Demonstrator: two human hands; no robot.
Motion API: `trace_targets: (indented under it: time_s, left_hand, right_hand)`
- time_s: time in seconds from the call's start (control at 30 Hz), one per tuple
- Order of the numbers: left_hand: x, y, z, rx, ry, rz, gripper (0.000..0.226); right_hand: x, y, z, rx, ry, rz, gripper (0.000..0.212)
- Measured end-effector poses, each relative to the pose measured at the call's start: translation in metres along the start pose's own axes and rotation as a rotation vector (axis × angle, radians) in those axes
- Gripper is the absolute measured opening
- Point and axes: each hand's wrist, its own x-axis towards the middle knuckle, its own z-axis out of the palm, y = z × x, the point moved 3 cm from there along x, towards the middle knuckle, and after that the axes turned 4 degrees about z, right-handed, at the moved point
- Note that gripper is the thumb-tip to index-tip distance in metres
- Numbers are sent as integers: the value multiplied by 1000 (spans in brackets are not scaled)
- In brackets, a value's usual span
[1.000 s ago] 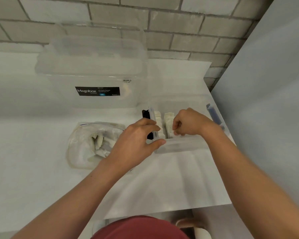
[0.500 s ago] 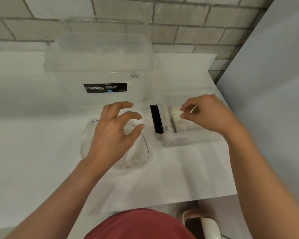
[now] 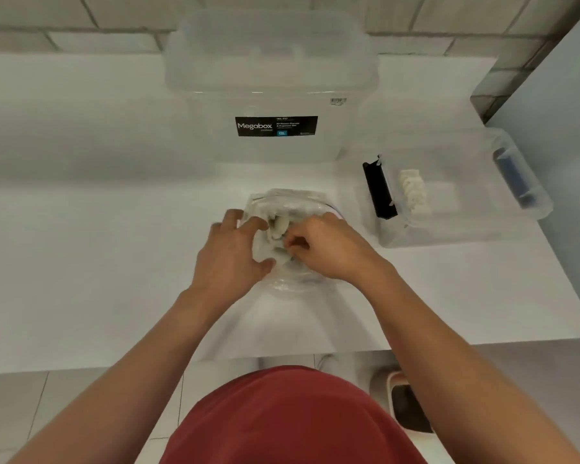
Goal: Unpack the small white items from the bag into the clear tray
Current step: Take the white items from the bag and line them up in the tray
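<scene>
Step in hand: take the next load out of the bag (image 3: 290,204) for the tray (image 3: 456,234).

Method notes (judgement):
- The bag film is thin and slack, so keep the mouth held wide, or it will fold over the fingers.
- Pinch only a few white pieces (image 3: 278,226) at a time. They look small and loose, and a big grab is likely to shed some on the table (image 3: 98,262).
- Lift straight up clear of the film before moving off to the right.
- Set them beside the row of pieces (image 3: 412,192) already lined up in the tray, so the rest of the floor stays free.

Left hand (image 3: 233,254): fingers spread wide, fingertips on the bag's far left edge, thumb pressed on the film at its near side. It pins the bag and holds nothing.

Right hand (image 3: 322,251): just right of the left hand, knuckles up, fingers curled down into the bag mouth among the white pieces. I cannot tell whether a piece is actually pinched.

The tray lies well to the right of the right hand and slightly beyond it. A large storage box (image 3: 272,78) stands beyond both hands.
</scene>
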Motion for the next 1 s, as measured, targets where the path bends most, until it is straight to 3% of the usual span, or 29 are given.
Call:
trace_targets:
  time_s: [0.13,0.43,0.67,0.8,1.0]
  left_hand:
    - [-4,-3,9,-100,-222,32,89]
    - [-2,-11,11,-190,-265,78,98]
    - [-1,-13,4,-242,-284,111,103]
    - [-5,-12,-3,-237,-185,160,91]
    - [-11,0,-35,-376,171,244,64]
  right_hand:
    - [4,-1,16,-119,-69,87,13]
    - [3,-20,26,-146,-44,81,33]
    - [-2,-24,27,-124,16,137,17]
    - [-6,-24,10,-82,149,126,20]
    - [-25,-36,-48,-180,342,30,21]
